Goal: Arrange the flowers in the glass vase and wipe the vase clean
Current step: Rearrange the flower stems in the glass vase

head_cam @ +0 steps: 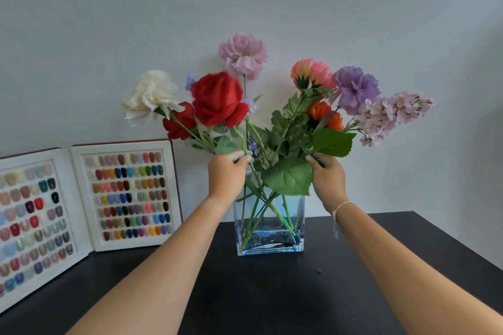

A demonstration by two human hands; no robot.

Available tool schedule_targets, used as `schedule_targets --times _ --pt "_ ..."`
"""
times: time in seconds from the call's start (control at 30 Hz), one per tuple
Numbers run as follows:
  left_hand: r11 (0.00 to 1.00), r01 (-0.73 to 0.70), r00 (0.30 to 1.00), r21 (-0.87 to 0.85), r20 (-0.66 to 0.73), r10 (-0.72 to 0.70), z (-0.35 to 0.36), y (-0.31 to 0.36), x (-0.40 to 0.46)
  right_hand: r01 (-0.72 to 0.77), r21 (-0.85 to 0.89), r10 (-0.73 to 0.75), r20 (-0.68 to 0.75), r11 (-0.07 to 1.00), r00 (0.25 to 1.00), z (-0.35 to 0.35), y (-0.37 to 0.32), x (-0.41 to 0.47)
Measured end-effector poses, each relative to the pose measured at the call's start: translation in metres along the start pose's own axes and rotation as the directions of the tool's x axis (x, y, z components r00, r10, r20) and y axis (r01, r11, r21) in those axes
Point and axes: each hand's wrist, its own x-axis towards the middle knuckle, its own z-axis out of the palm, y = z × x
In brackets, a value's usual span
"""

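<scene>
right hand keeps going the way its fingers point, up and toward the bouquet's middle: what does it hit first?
Probably the big green leaf right above the right hand, whose fingertips already sit among the stems there. Behind that comes the orange flower. Depth is unclear from one view.

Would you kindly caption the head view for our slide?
Both hands, left and right, grip flower stems standing in a glass vase on a dark table.

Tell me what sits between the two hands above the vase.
Head view: green stems and a big leaf fill the gap between left hand and right hand, over the glass vase.
</scene>
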Motion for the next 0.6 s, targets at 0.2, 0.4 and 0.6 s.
schedule_targets --times 0.2,0.4,0.6 --pt "0.998 -0.035 0.998 0.044 -0.059 0.037 0.004 -0.006 -0.004 0.077 -0.051 -0.075 0.047 0.996 0.996 -0.001 0.000 -0.001" --pt "0.998 0.008 0.991 -0.054 -0.131 -0.015 0.005 -0.002 -0.011 -0.061 0.156 0.041 0.129 0.986 0.991 -0.009 -0.003 -0.005" --pt "0.977 0.092 0.956 -0.194 -0.256 -0.141 0.009 0.001 -0.013 -0.103 0.402 0.120 -0.017 0.910 0.993 -0.017 -0.004 -0.006"
